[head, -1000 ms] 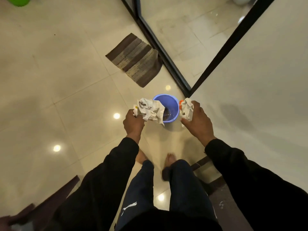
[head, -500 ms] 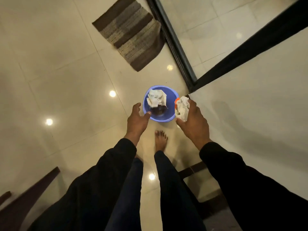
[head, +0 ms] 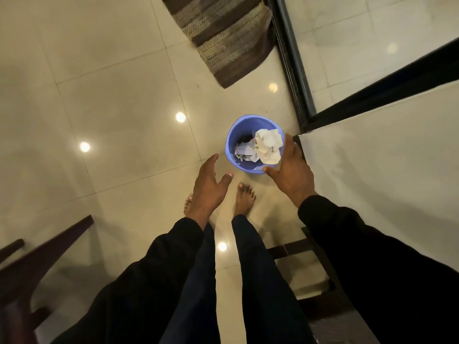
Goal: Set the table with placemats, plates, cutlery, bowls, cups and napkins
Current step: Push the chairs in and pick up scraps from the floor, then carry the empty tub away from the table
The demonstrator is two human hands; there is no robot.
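Note:
A small blue bin [head: 232,142] stands on the tiled floor in front of my feet. A crumpled white paper ball [head: 268,146] is at its right rim, just off the fingers of my right hand [head: 289,170], which is spread and holds nothing. More crumpled paper [head: 244,152] lies deeper inside the bin. My left hand [head: 208,186] hangs to the left of the bin, fingers straight and empty.
A brown striped mat [head: 223,33] lies on the floor beyond the bin. A black door frame [head: 295,78] and a pale wall [head: 387,155] run along the right. Dark wooden furniture [head: 32,264] juts in at lower left, and another dark piece [head: 320,281] at lower right.
My left hand dropped its paper ball into the bin first. My right hand has now let go of its paper over the bin's right rim, and both hands have opened.

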